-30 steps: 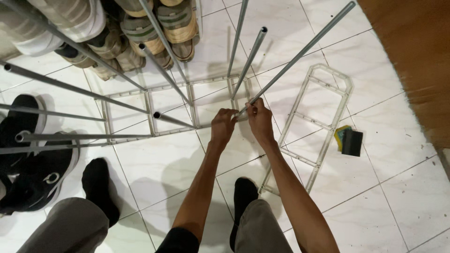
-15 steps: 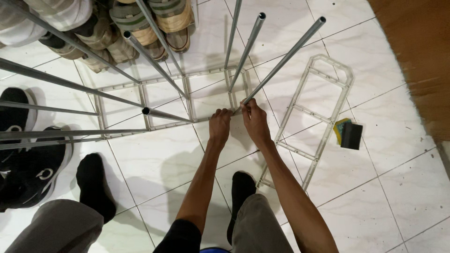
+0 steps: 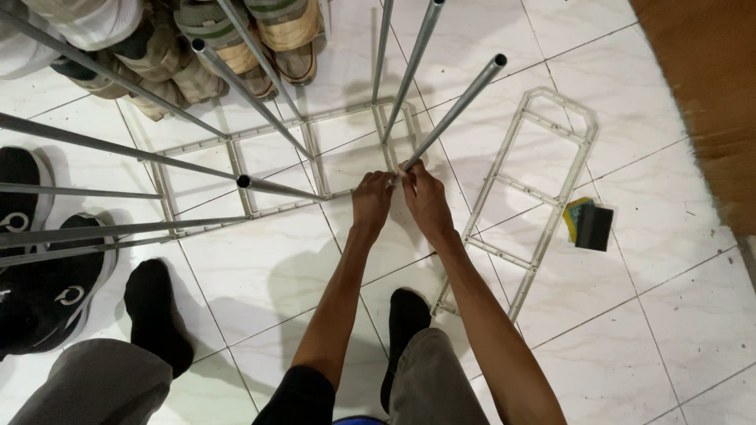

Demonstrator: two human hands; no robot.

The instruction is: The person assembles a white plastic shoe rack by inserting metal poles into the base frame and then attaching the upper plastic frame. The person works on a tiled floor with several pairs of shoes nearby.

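Bare arms, grey trousers, black socks

The foot of the metal tube and the frame corner it meets are hidden behind the left hand and right hand, so the fingers' grip there cannot be made out. Several other tubes run off the left and top edges. The shoes at the top are cut off by the edge, as is the black sneaker on the left.

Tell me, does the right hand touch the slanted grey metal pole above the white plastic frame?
Touching. In the head view the right hand closes around the bottom of the slanted grey metal pole, with no gap.
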